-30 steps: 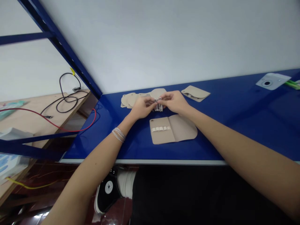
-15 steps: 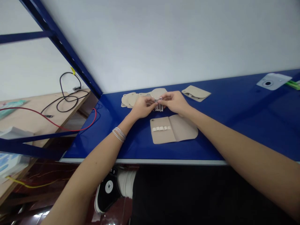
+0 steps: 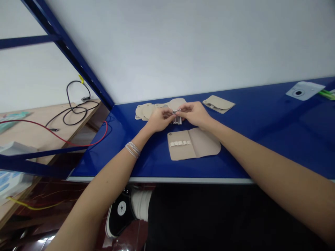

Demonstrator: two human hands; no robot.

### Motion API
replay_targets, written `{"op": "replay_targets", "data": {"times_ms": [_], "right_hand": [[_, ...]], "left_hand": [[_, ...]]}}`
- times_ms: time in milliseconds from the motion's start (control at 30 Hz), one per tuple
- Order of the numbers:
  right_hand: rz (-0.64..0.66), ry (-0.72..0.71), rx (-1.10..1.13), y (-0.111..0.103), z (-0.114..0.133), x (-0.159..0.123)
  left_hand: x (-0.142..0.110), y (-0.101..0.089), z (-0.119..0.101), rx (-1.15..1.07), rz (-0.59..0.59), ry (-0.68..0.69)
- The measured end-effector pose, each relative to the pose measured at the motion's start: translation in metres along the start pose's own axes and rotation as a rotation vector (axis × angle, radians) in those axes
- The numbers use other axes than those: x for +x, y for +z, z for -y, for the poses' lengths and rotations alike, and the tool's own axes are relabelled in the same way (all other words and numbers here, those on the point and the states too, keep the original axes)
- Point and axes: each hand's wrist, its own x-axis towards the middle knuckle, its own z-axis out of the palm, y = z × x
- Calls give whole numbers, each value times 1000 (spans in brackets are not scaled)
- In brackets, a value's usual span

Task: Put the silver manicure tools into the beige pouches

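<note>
My left hand [image 3: 157, 119] and my right hand [image 3: 198, 114] meet near the back of the blue table. Between their pinched fingertips are several slim silver metal pieces [image 3: 177, 119], side by side; they are too small to make out their kind. Just in front of my hands an open beige case [image 3: 206, 144] lies flat. A row of pale loops crosses its left half, with a dark eyelet in the corner. Beige round-flapped cases [image 3: 148, 111] overlap behind my left hand, and one more beige flap [image 3: 178, 102] shows behind my fingers. To the right sits a folded beige case [image 3: 220, 104], its mouth gaping slightly.
A pale flat item with a dark round centre [image 3: 305, 90] and green strips [image 3: 327, 94] lies at the far right. Blue frame bars [image 3: 78, 62] rise on the left. Beyond them, a wooden table [image 3: 34, 120] carries a black cable [image 3: 78, 111] and a red cable [image 3: 65, 141].
</note>
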Motion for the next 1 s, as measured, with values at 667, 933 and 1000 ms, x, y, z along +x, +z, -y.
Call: {"op": "replay_targets", "data": {"times_ms": [667,933,1000], "right_hand": [[8,-22,7,-1,-3,3],[29,-2,-8,-6,-9,7],[34,25,0,-6,-7,7]], "left_hand": [[-1,3,-2,-53,-33,-56],[1,2,1,-108,-28,-73],[1,2,2,-110,-30,-70]]}}
